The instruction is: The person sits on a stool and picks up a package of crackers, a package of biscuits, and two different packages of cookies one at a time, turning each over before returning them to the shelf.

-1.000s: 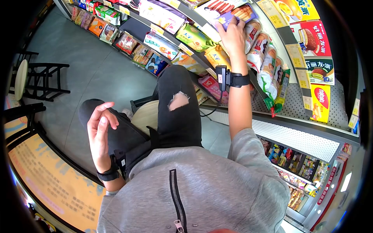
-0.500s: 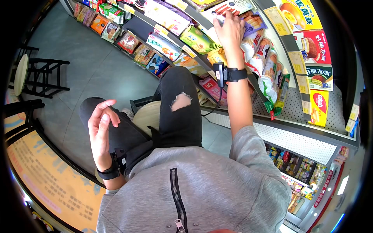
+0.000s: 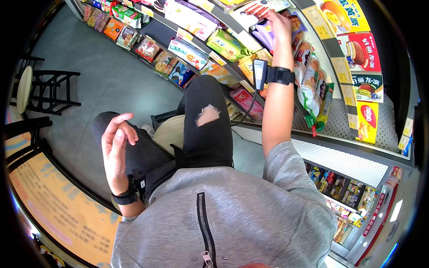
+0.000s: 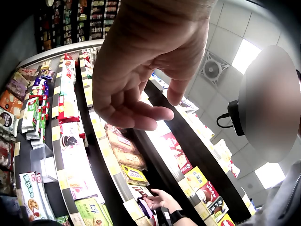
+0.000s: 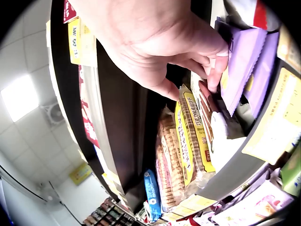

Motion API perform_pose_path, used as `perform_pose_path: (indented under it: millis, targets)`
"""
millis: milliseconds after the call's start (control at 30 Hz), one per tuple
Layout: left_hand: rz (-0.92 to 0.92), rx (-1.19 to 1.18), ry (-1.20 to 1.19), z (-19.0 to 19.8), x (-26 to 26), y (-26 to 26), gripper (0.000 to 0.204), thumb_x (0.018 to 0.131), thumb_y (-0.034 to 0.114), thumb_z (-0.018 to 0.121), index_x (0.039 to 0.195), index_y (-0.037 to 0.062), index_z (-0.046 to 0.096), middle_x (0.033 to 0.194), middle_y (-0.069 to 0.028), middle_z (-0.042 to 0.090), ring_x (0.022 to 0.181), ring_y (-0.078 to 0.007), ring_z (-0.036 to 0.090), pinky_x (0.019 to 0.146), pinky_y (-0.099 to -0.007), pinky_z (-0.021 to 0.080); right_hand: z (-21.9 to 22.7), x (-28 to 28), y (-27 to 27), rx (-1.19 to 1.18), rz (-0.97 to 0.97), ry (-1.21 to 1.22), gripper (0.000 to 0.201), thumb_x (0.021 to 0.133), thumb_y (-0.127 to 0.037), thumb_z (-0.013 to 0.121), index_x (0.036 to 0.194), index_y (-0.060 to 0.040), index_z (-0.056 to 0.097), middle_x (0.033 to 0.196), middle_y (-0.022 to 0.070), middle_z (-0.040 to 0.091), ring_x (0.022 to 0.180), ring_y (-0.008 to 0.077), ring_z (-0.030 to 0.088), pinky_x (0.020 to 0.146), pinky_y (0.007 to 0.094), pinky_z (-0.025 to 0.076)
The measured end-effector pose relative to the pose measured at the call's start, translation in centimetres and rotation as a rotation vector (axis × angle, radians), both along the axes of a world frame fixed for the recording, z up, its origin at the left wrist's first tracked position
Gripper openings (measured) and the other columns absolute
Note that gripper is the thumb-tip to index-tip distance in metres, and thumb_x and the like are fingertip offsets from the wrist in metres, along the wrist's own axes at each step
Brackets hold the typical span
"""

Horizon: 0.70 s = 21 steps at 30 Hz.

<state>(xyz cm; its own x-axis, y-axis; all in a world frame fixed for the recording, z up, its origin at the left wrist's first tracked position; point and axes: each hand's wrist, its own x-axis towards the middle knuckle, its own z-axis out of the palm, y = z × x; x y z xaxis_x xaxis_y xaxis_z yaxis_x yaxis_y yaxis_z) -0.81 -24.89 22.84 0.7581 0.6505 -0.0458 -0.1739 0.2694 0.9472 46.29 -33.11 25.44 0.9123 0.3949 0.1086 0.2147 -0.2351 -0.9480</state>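
My right hand [image 3: 280, 30] reaches onto the upper shelf among purple snack packs [image 3: 263, 35], just beside a white pack [image 3: 254, 13] with brown sticks pictured on it. In the right wrist view, its fingers touch the near face of an upright purple pack [image 5: 241, 70]. The thumb points down by the top of a yellow-labelled biscuit pack [image 5: 188, 136], apart from the fingers. My left hand [image 3: 117, 145] hangs loosely curled above my thigh and holds nothing; the left wrist view shows its bent fingers [image 4: 136, 113] in front of the shelves.
Bagged rolls [image 3: 309, 80] lie right of the purple packs. Price tags line the shelf edges, and boxed pies [image 3: 357, 51] stand further right. Green packs [image 3: 228, 44] sit on the shelf below. A black-framed stool [image 3: 53, 89] stands on the floor at left.
My right hand first lay over the purple pack, shifted left onto the white pack, then came back right among the purple packs, which now stand tilted and apart. My left hand stayed put.
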Motion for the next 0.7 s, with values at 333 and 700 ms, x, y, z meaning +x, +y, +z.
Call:
perform_pose_path:
  millis: [333, 700]
  targets:
    - [0.009, 0.009, 0.015, 0.0, -0.4, -0.2, 0.041, 0.086, 0.028, 0.045, 0.108, -0.0059, 0.046, 0.061, -0.0008, 0.044, 0.062, -0.0097, 0.043, 0.064, -0.0226, 0.036, -2.9, 1.2, 2.6, 0.174, 0.026, -0.116, 0.023, 0.071, -0.013, 0.064, 0.083, 0.001, 0.05, 0.072, 0.0072, 0.057, 0.058, 0.0102, 0.05, 0.048, 0.0227, 0.039]
    - [0.04, 0.028, 0.054, 0.1, -0.7, -0.7, 0.036, 0.087, 0.025, 0.045, 0.107, -0.0055, 0.048, 0.06, -0.0005, 0.044, 0.06, -0.009, 0.044, 0.064, -0.0222, 0.037, 0.0, -2.8, -0.9, 0.559, -0.044, 0.017, 0.046, 0.074, -0.006, 0.057, 0.111, 0.0025, 0.031, 0.085, 0.0133, 0.054, 0.066, 0.0172, 0.055, 0.057, 0.0262, 0.044]
